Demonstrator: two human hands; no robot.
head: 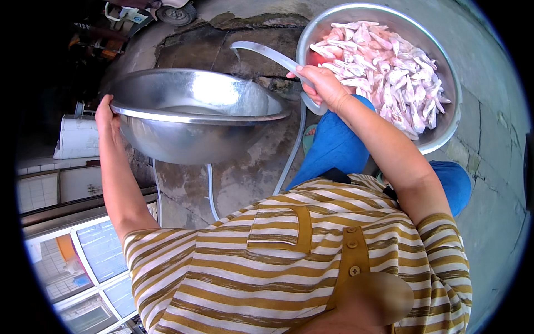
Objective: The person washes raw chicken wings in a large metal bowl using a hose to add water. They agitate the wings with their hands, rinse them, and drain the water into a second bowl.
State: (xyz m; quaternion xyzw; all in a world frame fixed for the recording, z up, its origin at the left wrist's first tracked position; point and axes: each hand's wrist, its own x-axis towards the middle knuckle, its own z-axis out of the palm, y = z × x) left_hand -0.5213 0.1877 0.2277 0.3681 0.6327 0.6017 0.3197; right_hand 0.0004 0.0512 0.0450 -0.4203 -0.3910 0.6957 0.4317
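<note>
My left hand [109, 115] grips the rim of a large stainless-steel basin [196, 144] at its left side. The basin is tilted, its opening facing away from me, and I cannot tell how much liquid is inside. In my right hand [323, 85] is a translucent plastic hose [267, 52], held near its end. The hose's tip bends over the wet ground beyond the basin, with a little water falling from it. Just right of that hand, a second wide metal basin [452, 89] stands on the ground, heaped with pale raw poultry pieces [388, 77].
The hose's length trails over the wet, cracked concrete floor [246, 175]. Part of a vehicle with a wheel [177, 14] stands at the top left. White-framed glass panels [102, 250] and a white box-like object [77, 137] line the left side. My sandalled foot [309, 135] is between the basins.
</note>
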